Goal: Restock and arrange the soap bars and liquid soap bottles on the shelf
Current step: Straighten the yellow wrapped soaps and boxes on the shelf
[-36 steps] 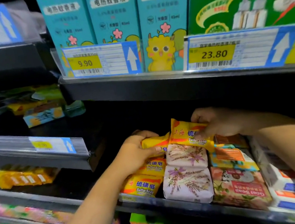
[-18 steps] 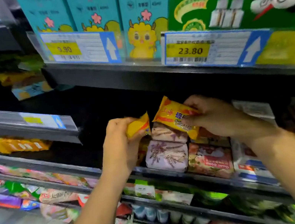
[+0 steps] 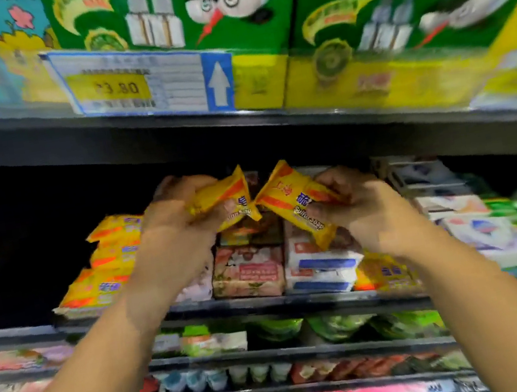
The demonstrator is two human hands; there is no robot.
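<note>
At the dark metal shelf's [image 3: 201,312] left end lies a stack of yellow plastic-wrapped soap bars [image 3: 109,265]. The left hand [image 3: 174,233] curls its fingers round one yellow wrapped bar [image 3: 222,200]; the right hand [image 3: 367,211] pinches a second yellow bar [image 3: 296,205], both above the front edge. Each should probably land flat on that stack, label forward.

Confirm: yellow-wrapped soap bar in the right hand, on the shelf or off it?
Off. The right hand grips the yellow-wrapped soap bar tilted, held up in front of the stocked packs on the grey shelf.

The left soap bar [image 3: 219,202] and right soap bar [image 3: 298,204], both yellow-orange wrapped, are held tilted, corners close together, before the shelf [image 3: 268,302].
</note>
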